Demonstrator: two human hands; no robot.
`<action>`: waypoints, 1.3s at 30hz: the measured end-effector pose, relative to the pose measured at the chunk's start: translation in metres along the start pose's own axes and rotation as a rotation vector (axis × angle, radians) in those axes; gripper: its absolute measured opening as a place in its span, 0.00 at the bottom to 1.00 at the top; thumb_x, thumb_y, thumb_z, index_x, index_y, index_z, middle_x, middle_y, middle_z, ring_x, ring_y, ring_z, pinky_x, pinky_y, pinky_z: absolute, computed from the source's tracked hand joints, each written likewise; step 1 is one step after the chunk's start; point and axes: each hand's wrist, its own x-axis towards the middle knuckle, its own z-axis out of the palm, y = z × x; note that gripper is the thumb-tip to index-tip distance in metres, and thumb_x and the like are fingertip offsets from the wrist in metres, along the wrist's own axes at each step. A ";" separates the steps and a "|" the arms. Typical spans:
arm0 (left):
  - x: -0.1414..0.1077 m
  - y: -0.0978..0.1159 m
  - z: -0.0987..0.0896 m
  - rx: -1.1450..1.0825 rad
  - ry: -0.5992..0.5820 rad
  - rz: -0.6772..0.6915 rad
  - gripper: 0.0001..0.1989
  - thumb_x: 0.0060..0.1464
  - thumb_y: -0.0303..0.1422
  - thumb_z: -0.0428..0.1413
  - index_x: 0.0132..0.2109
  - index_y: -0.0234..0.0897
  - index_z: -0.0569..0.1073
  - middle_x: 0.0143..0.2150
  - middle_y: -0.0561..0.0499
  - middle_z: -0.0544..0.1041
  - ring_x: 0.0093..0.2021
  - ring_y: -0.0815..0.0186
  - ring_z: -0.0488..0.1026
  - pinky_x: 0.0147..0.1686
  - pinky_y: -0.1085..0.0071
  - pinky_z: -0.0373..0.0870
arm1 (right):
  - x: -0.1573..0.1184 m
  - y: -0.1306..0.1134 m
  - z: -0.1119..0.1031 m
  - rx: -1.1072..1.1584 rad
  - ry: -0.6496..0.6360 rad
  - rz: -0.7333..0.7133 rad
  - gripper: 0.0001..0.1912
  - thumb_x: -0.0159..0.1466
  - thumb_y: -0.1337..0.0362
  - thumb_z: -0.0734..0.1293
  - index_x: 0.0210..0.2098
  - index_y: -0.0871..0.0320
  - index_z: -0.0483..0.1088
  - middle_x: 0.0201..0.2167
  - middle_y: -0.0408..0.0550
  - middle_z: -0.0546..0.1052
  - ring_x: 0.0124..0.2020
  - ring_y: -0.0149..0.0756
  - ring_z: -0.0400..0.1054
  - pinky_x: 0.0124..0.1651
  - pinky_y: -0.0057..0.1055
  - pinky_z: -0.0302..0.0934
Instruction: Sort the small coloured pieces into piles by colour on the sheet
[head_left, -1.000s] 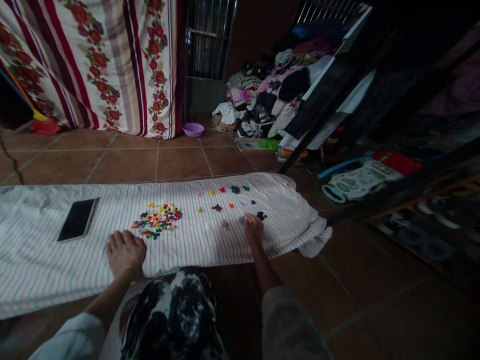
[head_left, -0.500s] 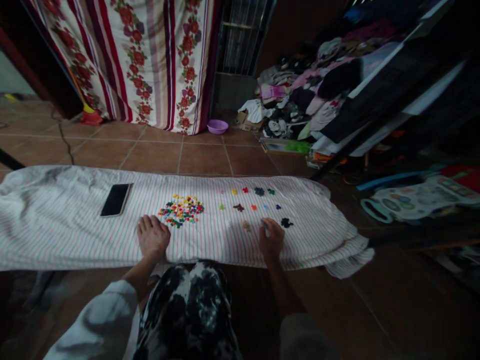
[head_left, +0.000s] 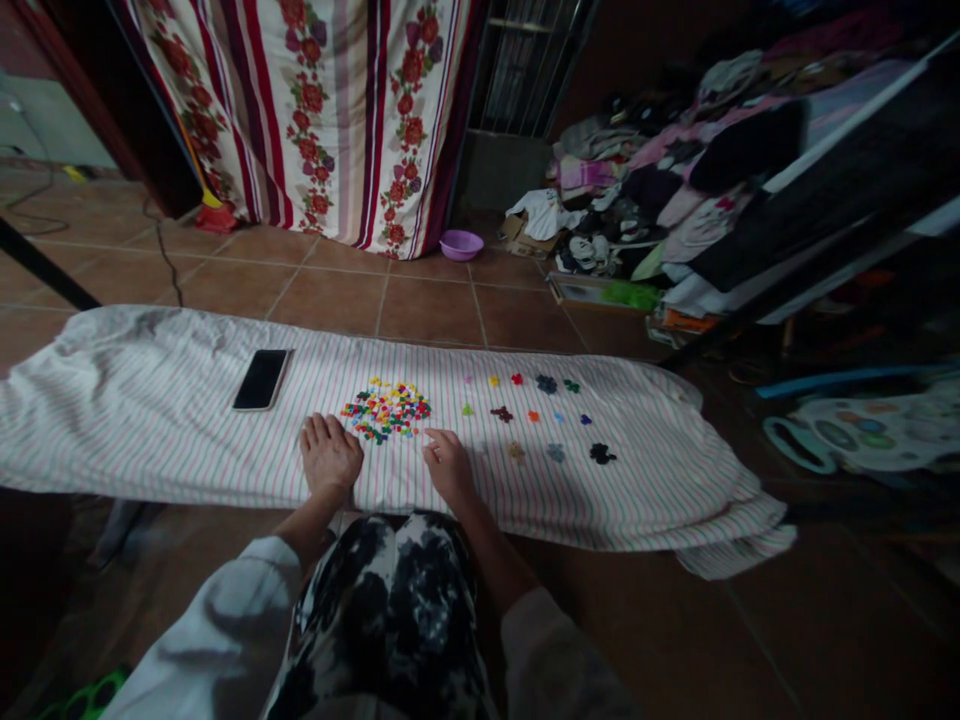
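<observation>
My left hand lies flat on the striped cloth, fingers stretched out, just below and left of a mixed pile of small coloured pieces. At the pile's lower right edge is my right hand. Its index finger and thumb are apart, and I see nothing between them. Small heaps sorted by colour lie in rows to the right, among them a brown heap, a tan heap, a grey heap, a black heap and a dark grey-blue heap. The pieces are too small to make out their kind.
A phone with a dark screen rests on the cloth, left of the pile. Beyond, on the tiled floor, are a purple basin, a floral curtain and a heap of clothes. A toy panel stands at the right.
My right hand has moved left from beside the black heap to the mixed pile, and the grey heap is now uncovered. My left hand stays flat on the cloth. The view has shifted.
</observation>
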 end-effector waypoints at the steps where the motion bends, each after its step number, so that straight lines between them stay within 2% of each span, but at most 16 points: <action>1: 0.000 0.000 0.000 -0.001 -0.004 -0.002 0.27 0.57 0.34 0.40 0.57 0.18 0.64 0.60 0.26 0.64 0.65 0.45 0.56 0.62 0.50 0.53 | 0.004 -0.002 0.005 0.005 -0.008 -0.006 0.19 0.59 0.70 0.59 0.47 0.57 0.73 0.42 0.51 0.75 0.40 0.37 0.70 0.48 0.33 0.65; 8: 0.001 0.000 0.000 0.002 -0.025 -0.016 0.27 0.57 0.33 0.41 0.58 0.18 0.64 0.61 0.26 0.63 0.66 0.45 0.55 0.62 0.50 0.53 | 0.024 -0.004 0.023 0.134 -0.083 -0.094 0.21 0.59 0.71 0.59 0.50 0.54 0.71 0.47 0.48 0.75 0.45 0.35 0.71 0.50 0.33 0.66; 11: 0.000 -0.001 0.002 0.002 -0.020 -0.010 0.27 0.57 0.33 0.41 0.58 0.18 0.64 0.61 0.25 0.63 0.66 0.46 0.54 0.62 0.50 0.53 | 0.029 0.002 0.021 0.171 -0.018 -0.124 0.21 0.59 0.71 0.58 0.49 0.54 0.72 0.48 0.48 0.75 0.47 0.36 0.70 0.52 0.34 0.66; 15: 0.000 -0.001 0.002 0.005 -0.024 -0.005 0.27 0.57 0.34 0.41 0.58 0.19 0.63 0.61 0.26 0.63 0.66 0.46 0.54 0.62 0.49 0.53 | 0.038 0.013 0.016 0.083 0.113 -0.074 0.21 0.59 0.73 0.56 0.46 0.59 0.73 0.45 0.53 0.75 0.49 0.39 0.69 0.55 0.37 0.64; 18: 0.000 -0.001 0.002 -0.002 -0.022 -0.008 0.27 0.57 0.34 0.41 0.58 0.18 0.64 0.61 0.25 0.63 0.66 0.45 0.54 0.62 0.49 0.53 | 0.046 0.018 0.019 0.020 0.142 -0.040 0.23 0.56 0.75 0.55 0.46 0.61 0.73 0.44 0.54 0.75 0.48 0.39 0.69 0.56 0.37 0.63; 22: 0.000 0.000 0.001 -0.031 -0.027 -0.017 0.27 0.57 0.34 0.41 0.58 0.18 0.64 0.62 0.26 0.62 0.67 0.46 0.53 0.62 0.49 0.52 | 0.053 0.016 0.028 0.052 0.113 -0.070 0.24 0.55 0.76 0.55 0.48 0.60 0.72 0.45 0.54 0.76 0.49 0.39 0.68 0.57 0.37 0.62; 25: 0.000 0.000 0.001 -0.031 -0.033 -0.017 0.27 0.57 0.34 0.42 0.59 0.18 0.63 0.62 0.25 0.62 0.67 0.46 0.53 0.63 0.49 0.52 | 0.051 0.011 0.031 0.146 0.041 -0.138 0.24 0.57 0.75 0.55 0.49 0.57 0.72 0.46 0.50 0.76 0.49 0.35 0.70 0.56 0.33 0.63; 29: 0.000 0.000 0.000 -0.003 -0.034 -0.009 0.27 0.57 0.34 0.41 0.58 0.18 0.63 0.61 0.24 0.62 0.66 0.45 0.53 0.62 0.49 0.52 | 0.047 0.010 0.028 0.191 0.014 -0.187 0.22 0.58 0.75 0.55 0.43 0.56 0.74 0.45 0.48 0.77 0.49 0.34 0.70 0.56 0.33 0.62; 32: 0.000 0.001 -0.001 0.002 -0.033 -0.004 0.27 0.57 0.34 0.41 0.58 0.18 0.63 0.61 0.24 0.62 0.66 0.44 0.54 0.62 0.49 0.52 | 0.047 0.013 0.023 0.174 0.039 -0.160 0.21 0.58 0.75 0.55 0.40 0.56 0.75 0.41 0.48 0.78 0.46 0.35 0.71 0.55 0.34 0.63; 39: 0.000 0.000 0.000 -0.044 -0.021 -0.008 0.27 0.57 0.34 0.41 0.58 0.18 0.63 0.62 0.25 0.62 0.67 0.45 0.52 0.62 0.49 0.52 | 0.064 0.011 0.021 0.010 0.125 0.012 0.18 0.60 0.73 0.56 0.41 0.59 0.75 0.39 0.52 0.76 0.43 0.37 0.69 0.51 0.33 0.62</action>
